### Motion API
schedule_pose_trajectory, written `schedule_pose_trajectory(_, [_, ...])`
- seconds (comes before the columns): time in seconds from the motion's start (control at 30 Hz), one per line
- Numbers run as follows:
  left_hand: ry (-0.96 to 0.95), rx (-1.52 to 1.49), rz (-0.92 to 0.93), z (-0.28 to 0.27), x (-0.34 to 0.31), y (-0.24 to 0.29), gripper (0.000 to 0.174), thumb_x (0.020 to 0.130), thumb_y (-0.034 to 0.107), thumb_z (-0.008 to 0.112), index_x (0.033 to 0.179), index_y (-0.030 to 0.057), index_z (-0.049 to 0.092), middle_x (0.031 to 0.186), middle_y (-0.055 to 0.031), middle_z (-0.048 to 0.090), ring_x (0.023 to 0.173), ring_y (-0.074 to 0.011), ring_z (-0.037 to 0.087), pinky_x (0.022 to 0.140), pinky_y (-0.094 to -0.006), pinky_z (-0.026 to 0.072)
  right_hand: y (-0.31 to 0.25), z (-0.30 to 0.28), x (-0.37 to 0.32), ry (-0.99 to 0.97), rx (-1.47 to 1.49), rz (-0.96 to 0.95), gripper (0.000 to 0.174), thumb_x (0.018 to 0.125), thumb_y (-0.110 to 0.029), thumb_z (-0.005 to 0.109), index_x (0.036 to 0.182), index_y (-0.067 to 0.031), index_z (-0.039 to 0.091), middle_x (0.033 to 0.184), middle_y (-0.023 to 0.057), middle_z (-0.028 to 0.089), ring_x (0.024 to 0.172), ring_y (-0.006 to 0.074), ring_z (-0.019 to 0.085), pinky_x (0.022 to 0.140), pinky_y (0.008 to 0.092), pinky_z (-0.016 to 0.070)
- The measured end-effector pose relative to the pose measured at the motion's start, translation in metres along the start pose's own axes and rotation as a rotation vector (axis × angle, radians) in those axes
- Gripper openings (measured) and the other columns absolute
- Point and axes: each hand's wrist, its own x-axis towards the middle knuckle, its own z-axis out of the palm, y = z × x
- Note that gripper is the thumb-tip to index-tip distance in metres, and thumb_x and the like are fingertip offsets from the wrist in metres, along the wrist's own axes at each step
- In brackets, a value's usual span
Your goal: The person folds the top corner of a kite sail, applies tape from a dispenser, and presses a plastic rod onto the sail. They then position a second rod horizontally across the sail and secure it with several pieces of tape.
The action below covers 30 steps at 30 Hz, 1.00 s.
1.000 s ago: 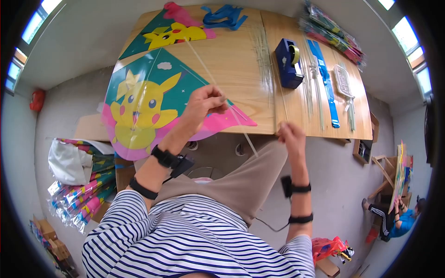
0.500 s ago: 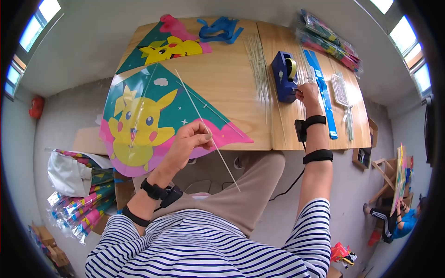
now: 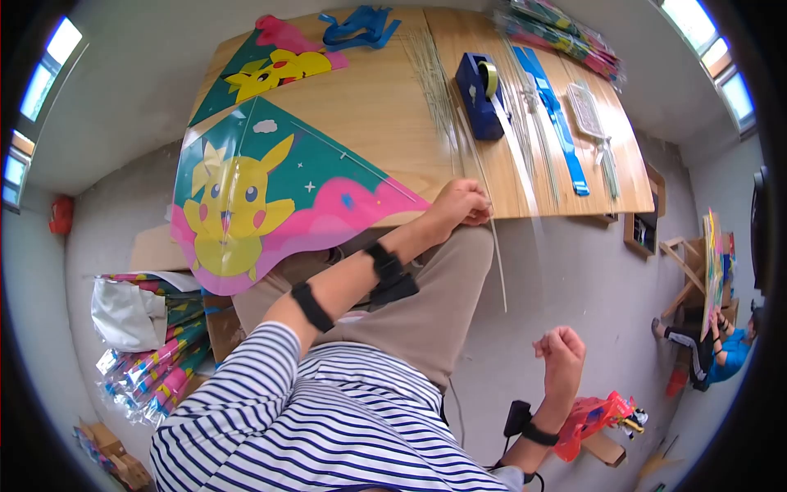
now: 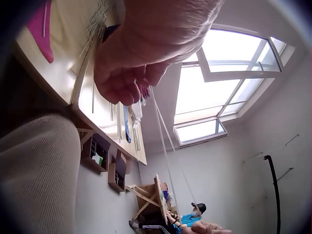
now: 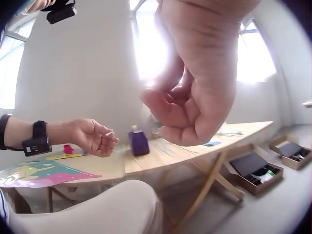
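Observation:
My left hand (image 3: 461, 203) pinches a thin pale stick (image 3: 498, 271) at the table's front edge, and the stick slants down past the edge. A long strip of clear tape (image 3: 516, 148) runs from the blue tape dispenser (image 3: 482, 102) over the table edge toward my right hand (image 3: 561, 361). That hand is drawn back low at the right, its fingers curled and pinching the tape's end; the end itself is hidden. The kite sheet (image 3: 328, 197) with a yellow cartoon figure lies left of my left hand, a thin rod along its upper edge.
Bundles of thin sticks (image 3: 438, 90), blue ribbon (image 3: 561, 123) and a clear plastic box (image 3: 584, 111) lie on the wooden table (image 3: 377, 107). Another kite sheet (image 3: 283, 70) is at the back left. Packaged kites (image 3: 566, 37) sit back right. Another person (image 3: 730, 348) sits far right.
My right hand has gone from the tape dispenser back and down, drawing out a long strip of tape. My left hand has moved right with the stick, from the kite to the table edge.

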Motion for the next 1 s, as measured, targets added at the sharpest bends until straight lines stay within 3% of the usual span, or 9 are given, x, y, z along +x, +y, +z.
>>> schedule_pose_trajectory(0.1, [-0.018, 0.028, -0.012, 0.022, 0.017, -0.02, 0.007, 0.091, 0.013, 0.062, 0.093, 0.0069, 0.06, 0.091, -0.0088, 0.072, 0.082, -0.0169, 0.069, 0.081, -0.0318, 0.0563, 0.021, -0.009, -0.013, 0.1, -0.138, -0.053, 0.009, 0.091, -0.001, 0.057, 0.082, -0.0004, 0.057, 0.071, 0.0017, 0.05, 0.062, 0.0134, 0.049, 0.067, 0.0304, 0.0477])
schedule_pose_trajectory(0.13, [-0.029, 0.035, -0.026, 0.028, 0.02, -0.024, 0.006, 0.091, 0.013, 0.062, 0.092, 0.0072, 0.06, 0.09, -0.0091, 0.072, 0.082, -0.0173, 0.069, 0.08, -0.032, 0.0563, 0.028, -0.012, -0.009, 0.047, -0.153, -0.068, 0.006, 0.091, -0.003, 0.059, 0.086, 0.0004, 0.06, 0.074, 0.004, 0.058, 0.066, 0.0118, 0.055, 0.062, 0.0253, 0.0443])
schedule_pose_trajectory(0.3, [-0.061, 0.055, -0.091, 0.042, 0.006, -0.029, 0.006, 0.091, 0.009, 0.064, 0.086, 0.0068, 0.061, 0.087, -0.0098, 0.073, 0.08, -0.0177, 0.07, 0.081, -0.0329, 0.0571, 0.046, -0.012, -0.004, 0.016, 0.056, -0.016, 0.003, 0.09, -0.001, 0.062, 0.091, 0.001, 0.063, 0.081, 0.0047, 0.061, 0.067, 0.0125, 0.055, 0.063, 0.0261, 0.0455])
schedule_pose_trajectory(0.7, [-0.085, 0.062, -0.121, 0.048, 0.004, -0.034, 0.004, 0.091, 0.01, 0.064, 0.09, 0.0076, 0.062, 0.087, -0.0089, 0.072, 0.079, -0.018, 0.071, 0.08, -0.0323, 0.0579, 0.055, -0.01, -0.005, 0.012, 0.094, 0.005, 0.017, 0.085, 0.004, 0.06, 0.101, 0.0045, 0.065, 0.08, 0.0053, 0.063, 0.066, 0.0119, 0.057, 0.06, 0.0254, 0.0468])
schedule_pose_trajectory(0.83, [-0.014, 0.049, -0.152, -0.004, 0.018, -0.002, 0.005, 0.091, 0.011, 0.065, 0.093, 0.0071, 0.063, 0.086, -0.0091, 0.072, 0.076, -0.0193, 0.071, 0.075, -0.033, 0.0597, 0.062, -0.017, 0.002, 0.014, 0.028, 0.039, 0.015, 0.086, 0.005, 0.059, 0.1, 0.005, 0.065, 0.081, 0.0061, 0.063, 0.065, 0.0135, 0.059, 0.06, 0.0252, 0.0479])
schedule_pose_trajectory(0.93, [0.244, 0.16, -0.109, -0.076, 0.059, 0.023, 0.008, 0.088, 0.012, 0.065, 0.089, 0.0038, 0.064, 0.078, -0.0096, 0.071, 0.062, -0.0197, 0.071, 0.058, -0.0335, 0.0586, 0.068, -0.02, 0.009, 0.011, 0.027, 0.072, 0.015, 0.085, 0.005, 0.06, 0.098, 0.0049, 0.066, 0.078, 0.0063, 0.063, 0.063, 0.0136, 0.059, 0.06, 0.0254, 0.0483])
schedule_pose_trajectory(1.0, [0.362, 0.206, -0.125, -0.12, 0.087, 0.046, 0.008, 0.088, 0.01, 0.064, 0.086, 0.0028, 0.066, 0.074, -0.0095, 0.071, 0.059, -0.0195, 0.07, 0.055, -0.0335, 0.0572, 0.072, -0.022, 0.012, 0.008, 0.024, 0.105, 0.014, 0.086, 0.006, 0.059, 0.098, 0.0047, 0.066, 0.079, 0.0067, 0.064, 0.063, 0.0152, 0.06, 0.061, 0.0262, 0.0497])
